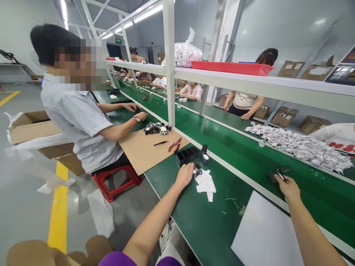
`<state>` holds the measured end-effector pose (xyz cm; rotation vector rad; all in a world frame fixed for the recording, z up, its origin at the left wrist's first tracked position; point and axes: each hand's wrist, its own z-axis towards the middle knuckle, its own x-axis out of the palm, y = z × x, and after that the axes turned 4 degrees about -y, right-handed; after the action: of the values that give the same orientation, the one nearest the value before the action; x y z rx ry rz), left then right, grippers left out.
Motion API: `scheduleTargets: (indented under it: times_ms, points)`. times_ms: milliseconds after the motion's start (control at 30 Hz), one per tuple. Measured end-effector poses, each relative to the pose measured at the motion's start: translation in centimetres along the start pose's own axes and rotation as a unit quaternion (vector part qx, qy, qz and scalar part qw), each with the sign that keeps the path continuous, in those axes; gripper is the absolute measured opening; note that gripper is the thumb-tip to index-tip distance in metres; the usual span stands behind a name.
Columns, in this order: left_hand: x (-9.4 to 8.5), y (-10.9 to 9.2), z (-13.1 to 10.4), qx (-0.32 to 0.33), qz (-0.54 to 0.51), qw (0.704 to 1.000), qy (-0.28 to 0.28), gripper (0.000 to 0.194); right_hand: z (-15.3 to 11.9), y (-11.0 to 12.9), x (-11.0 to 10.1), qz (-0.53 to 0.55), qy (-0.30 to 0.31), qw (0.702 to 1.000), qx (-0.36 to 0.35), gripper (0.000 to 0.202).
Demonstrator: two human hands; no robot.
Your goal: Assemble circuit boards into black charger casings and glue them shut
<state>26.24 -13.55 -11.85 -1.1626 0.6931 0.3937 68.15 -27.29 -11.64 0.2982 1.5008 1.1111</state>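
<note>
Near the far edge of the tabletop (199, 221), a row of black boxes (187, 155) is set, with a single box (205, 161), white inside, placed just to its right. Nearer than the row, a small black part (197, 170) is met by the fingertips of the left hand (184, 176); whether it is grasped cannot be told. A white glove (205, 186) is laid beside this part. Past the far edge, over the green belt (235, 146), a narrow dark piece (281, 175) is clasped in the grip of the right hand (290, 188). A white board (266, 232) is laid toward the tabletop's right end. On a cardboard sheet (141, 155), overhanging the near edge at left, pliers (174, 145) and tweezers (161, 143) are placed.
</note>
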Motion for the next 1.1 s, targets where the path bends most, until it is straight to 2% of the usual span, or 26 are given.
scheduleTargets:
  times_ms: [100, 167, 267, 333, 367, 433, 500, 600, 733, 833, 933, 1100]
  points:
    - [-0.2, 0.0, -0.1, 0.01, -0.005, 1.0, -0.002, 0.041, -2.2, 1.4, 0.0, 0.056, 0.062, 0.996, -0.008, 0.062]
    - [-0.4, -0.1, -0.4, 0.018, -0.012, 1.0, -0.006, 0.041, -4.8, 2.4, -0.2, 0.091, 0.125, 0.987, -0.035, 0.061]
    - [-0.5, 0.0, -0.9, 0.04, -0.023, 0.999, -0.002, 0.044, -10.2, 3.7, -0.6, 0.111, 0.22, 0.965, -0.085, 0.052]
    - [-0.5, 0.1, -1.1, 0.061, -0.028, 0.998, 0.005, 0.057, -14.1, 4.6, -0.6, 0.106, 0.285, 0.945, -0.124, 0.045]
    - [-0.5, 0.2, -1.1, 0.071, -0.029, 0.997, 0.008, 0.064, -15.9, 5.0, -0.5, 0.083, 0.326, 0.927, -0.166, 0.041]
    - [-0.4, 0.4, -1.1, 0.088, -0.029, 0.996, 0.014, 0.073, -18.8, 5.7, 0.0, 0.053, 0.351, 0.91, -0.213, 0.034]
    - [-0.4, 0.5, -1.0, 0.096, -0.029, 0.995, 0.018, 0.075, -20.5, 6.0, 0.7, 0.047, 0.344, 0.911, -0.222, 0.033]
    - [-0.4, 0.4, -0.9, 0.092, -0.028, 0.995, 0.018, 0.075, -21.3, 5.7, 1.3, 0.06, 0.343, 0.912, -0.22, 0.044]
    - [-0.8, 0.0, -0.7, 0.076, -0.024, 0.997, 0.017, 0.079, -20.7, 4.6, 0.8, 0.077, 0.404, 0.883, -0.225, 0.067]
    - [-1.2, -0.4, -0.9, 0.064, -0.015, 0.998, 0.013, 0.083, -20.4, 4.1, 0.6, 0.088, 0.422, 0.871, -0.233, 0.063]
    - [-1.9, -0.6, -1.8, 0.062, -0.005, 0.998, 0.013, 0.083, -20.6, 4.1, 1.1, 0.096, 0.392, 0.883, -0.239, 0.055]
    - [-3.0, -0.7, -4.9, 0.058, 0.008, 0.998, 0.026, 0.08, -20.4, 3.8, 2.9, 0.097, 0.272, 0.935, -0.207, 0.062]
